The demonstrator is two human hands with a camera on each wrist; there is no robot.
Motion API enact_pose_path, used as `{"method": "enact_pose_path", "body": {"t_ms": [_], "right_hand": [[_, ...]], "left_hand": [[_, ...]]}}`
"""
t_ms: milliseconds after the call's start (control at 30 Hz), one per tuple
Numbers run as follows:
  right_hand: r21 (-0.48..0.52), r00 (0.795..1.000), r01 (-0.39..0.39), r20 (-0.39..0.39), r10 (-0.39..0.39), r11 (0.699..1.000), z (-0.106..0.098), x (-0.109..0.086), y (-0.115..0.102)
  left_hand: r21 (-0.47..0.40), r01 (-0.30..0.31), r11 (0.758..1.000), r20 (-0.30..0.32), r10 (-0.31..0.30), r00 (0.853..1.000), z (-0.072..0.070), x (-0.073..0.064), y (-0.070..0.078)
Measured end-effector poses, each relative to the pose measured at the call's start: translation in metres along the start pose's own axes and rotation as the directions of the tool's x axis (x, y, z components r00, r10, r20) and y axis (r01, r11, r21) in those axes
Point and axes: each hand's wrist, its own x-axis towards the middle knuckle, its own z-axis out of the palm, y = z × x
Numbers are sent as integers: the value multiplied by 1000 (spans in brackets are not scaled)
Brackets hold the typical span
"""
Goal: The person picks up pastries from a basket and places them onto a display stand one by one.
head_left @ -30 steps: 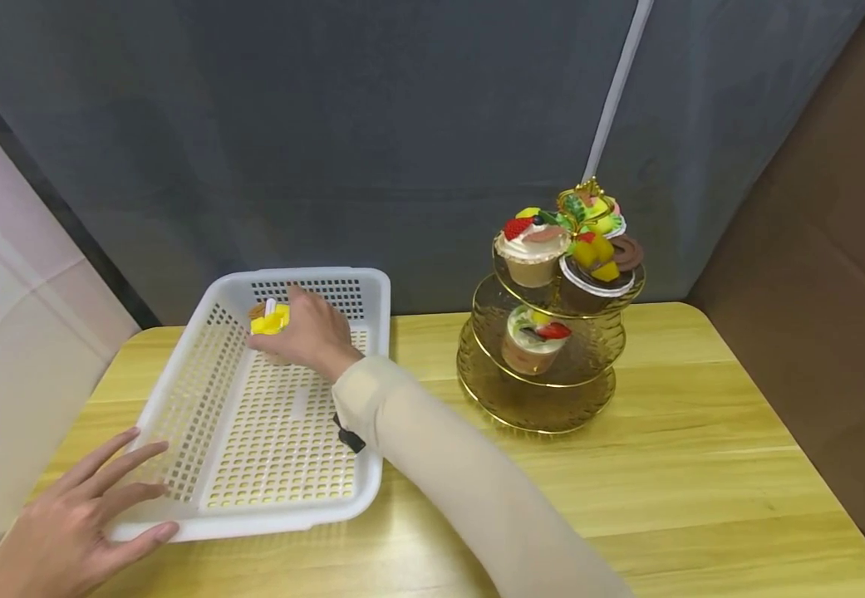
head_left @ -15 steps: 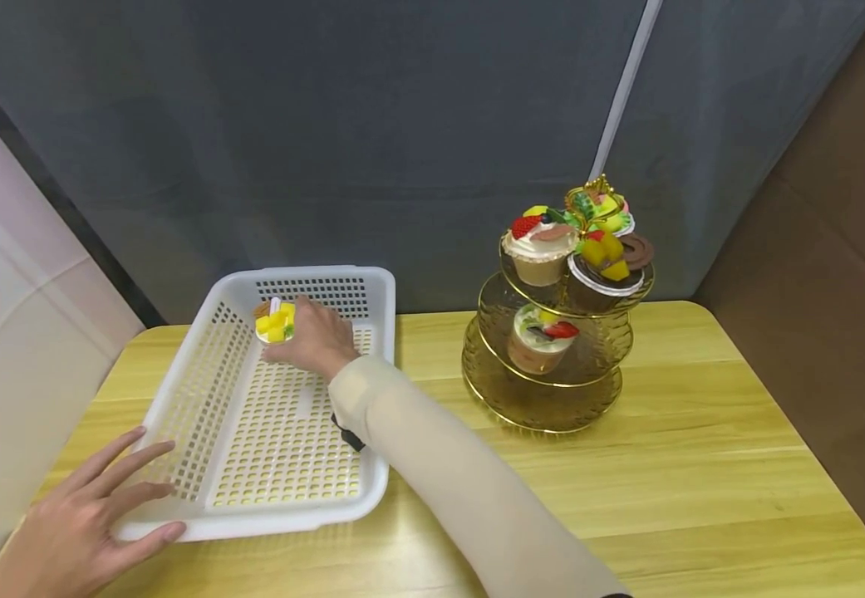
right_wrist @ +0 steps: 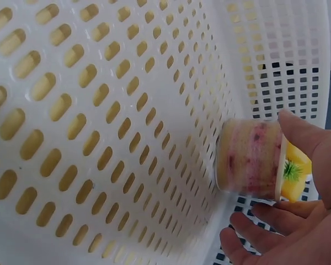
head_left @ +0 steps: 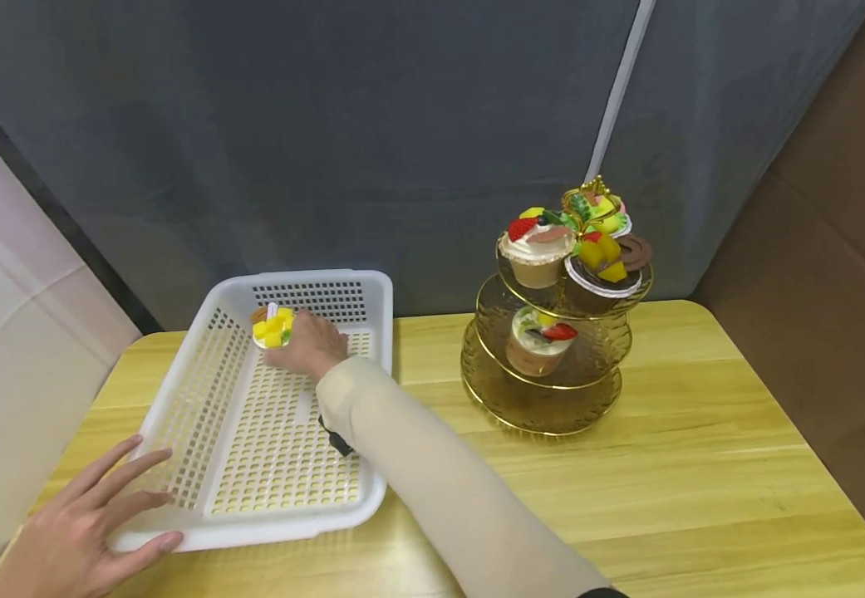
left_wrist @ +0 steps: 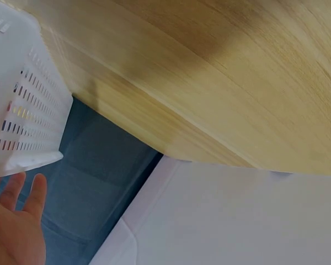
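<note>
A fruit-topped toy dessert cup (head_left: 272,330) stands upright at the back left inside a white plastic basket (head_left: 383,332). Beside it is my right hand (head_left: 311,342). In the right wrist view the cup's pink-and-tan layered side (right_wrist: 248,157) meets the basket floor. My right thumb is at the cup's rim there, and the other fingers of the right hand (right_wrist: 314,232) spread loosely beneath it, apart from one another. My left hand (head_left: 66,531) rests with spread fingers on the basket's front left corner; the left wrist view catches only its fingers (left_wrist: 37,196) by the rim.
A tiered gold-edged stand (head_left: 537,411) is right of the basket. Its top tier bears a strawberry cream cup (head_left: 537,262), a chocolate cup (head_left: 600,291) and another fruit-topped dessert (head_left: 613,218). One more cup (head_left: 537,355) sits on the middle tier. A dark curtain (head_left: 402,166) hangs behind.
My right hand has shifted slightly right and lower off the top of the dessert cup, so more of its topping shows. The cup keeps its place. My left hand stays at the basket corner.
</note>
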Motion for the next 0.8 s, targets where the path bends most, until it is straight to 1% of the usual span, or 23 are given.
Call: {"method": "enact_pose_path", "body": {"t_ms": [67, 200, 300, 367, 433, 600, 733, 800], "right_hand": [[-22, 1000, 3, -9, -3, 1000, 3, 0, -1], [-42, 999, 7, -52, -9, 999, 9, 3, -3], [-46, 996, 17, -89, -21, 999, 10, 5, -3], [-57, 995, 21, -101, -27, 998, 10, 6, -2], [-68, 994, 21, -106, -28, 997, 9, 8, -2], [-95, 994, 20, -105, -30, 995, 9, 9, -2], [-110, 995, 26, -91, -36, 994, 7, 8, -1], [-109, 997, 19, -78, -28, 994, 6, 7, -1]], "left_hand": [[-1, -5, 1000, 1, 5, 1000, 0, -2, 0], [-6, -3, 1000, 2, 3, 1000, 0, -6, 1], [1, 5, 1000, -1, -5, 1000, 0, -5, 1], [21, 3, 1000, -6, -3, 1000, 0, -3, 0], [36, 0, 999, -11, 0, 1000, 0, -2, 0], [25, 0, 1000, -6, 1, 1000, 1, -1, 0], [40, 6, 999, 2, -6, 1000, 1, -1, -1], [43, 10, 999, 6, -11, 1000, 1, -1, -1]]}}
